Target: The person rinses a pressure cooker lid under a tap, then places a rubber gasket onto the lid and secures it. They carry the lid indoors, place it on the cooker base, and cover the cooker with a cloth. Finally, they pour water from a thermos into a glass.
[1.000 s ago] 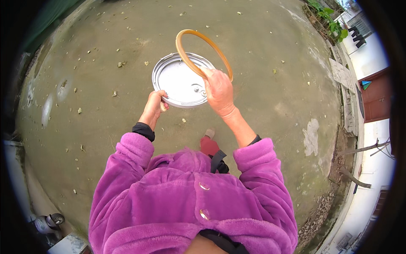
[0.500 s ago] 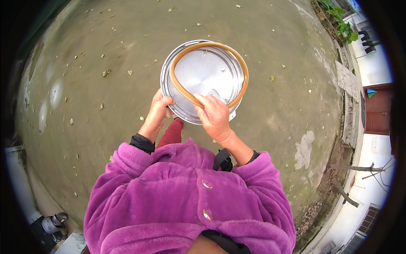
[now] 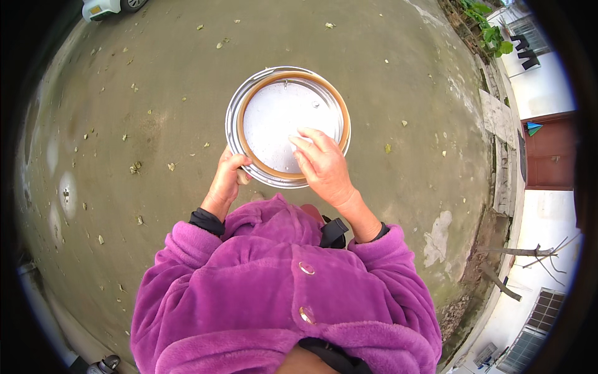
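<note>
A round silver metal lid (image 3: 280, 124), which looks like a pressure cooker lid, is held in front of my body with its inner side up. Just inside its rim lies a brown rubber sealing ring (image 3: 341, 106), following the circle all the way round as far as it shows. My left hand (image 3: 227, 177) grips the lid's lower-left edge, thumb on top and fingers beneath. Over the lower-right part of the lid is my right hand (image 3: 325, 165), its fingers stretched out and apart above the inner face. It covers a stretch of the ring and rim.
Under me spreads a greenish-grey concrete yard (image 3: 187, 230) with scattered dry leaves. A white car (image 3: 103, 7) shows at the far left. Along the right run a kerb (image 3: 501, 168), bare branches (image 3: 523, 252) and a white wall with a reddish-brown door (image 3: 551, 156).
The sealing ring, raised and tilted across the lid before, now sits down inside the rim. My right hand has let go of it. The lid has shifted slightly left.
</note>
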Tool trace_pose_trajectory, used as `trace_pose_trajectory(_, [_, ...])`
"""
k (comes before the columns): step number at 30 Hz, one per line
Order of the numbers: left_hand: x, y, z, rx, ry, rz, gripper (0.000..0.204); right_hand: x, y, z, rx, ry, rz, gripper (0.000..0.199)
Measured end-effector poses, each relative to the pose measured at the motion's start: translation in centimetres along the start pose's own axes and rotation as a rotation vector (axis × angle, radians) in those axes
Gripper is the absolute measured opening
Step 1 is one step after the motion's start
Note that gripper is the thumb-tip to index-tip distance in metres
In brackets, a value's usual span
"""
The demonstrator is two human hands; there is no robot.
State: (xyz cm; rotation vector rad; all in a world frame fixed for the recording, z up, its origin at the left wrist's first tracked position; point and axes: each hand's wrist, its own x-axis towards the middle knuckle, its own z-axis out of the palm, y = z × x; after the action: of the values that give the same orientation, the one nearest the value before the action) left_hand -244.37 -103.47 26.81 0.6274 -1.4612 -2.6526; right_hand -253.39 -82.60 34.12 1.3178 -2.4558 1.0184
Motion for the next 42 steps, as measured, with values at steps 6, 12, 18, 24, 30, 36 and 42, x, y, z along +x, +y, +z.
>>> trace_pose_trajectory(6, [13.4,4.0,2.1,-0.016,0.070,0.021,0.042,13.0,17.2,-2.0,0.055,0.278,0.410,0.027])
trace_pose_trajectory(12, [26.6,7.6,4.9,-0.018,0.111,0.134,0.050,23.1,29.7,0.5,0.268,0.189,0.390,0.029])
trace_pose_trajectory(18, [38.4,13.5,8.9,-0.006,0.204,0.196,0.061,35.8,38.7,0.5,0.358,0.135,0.369,0.028])
trace_pose_trajectory(24, [50.9,19.2,10.7,-0.005,0.270,0.229,0.061,50.3,47.8,1.8,0.401,0.072,0.372,0.019])
trace_pose_trajectory(30, [65.0,24.9,9.2,0.016,0.223,0.229,0.064,67.3,55.6,3.2,0.428,-0.010,0.411,0.029])
trace_pose_trajectory(36, [77.6,32.8,7.9,0.069,0.100,0.228,0.067,81.4,61.8,4.7,0.720,-0.245,0.599,0.041])
trace_pose_trajectory(42, [92.6,39.7,8.1,0.163,0.034,0.145,0.071,93.5,71.0,5.0,0.638,-0.298,0.608,0.038])
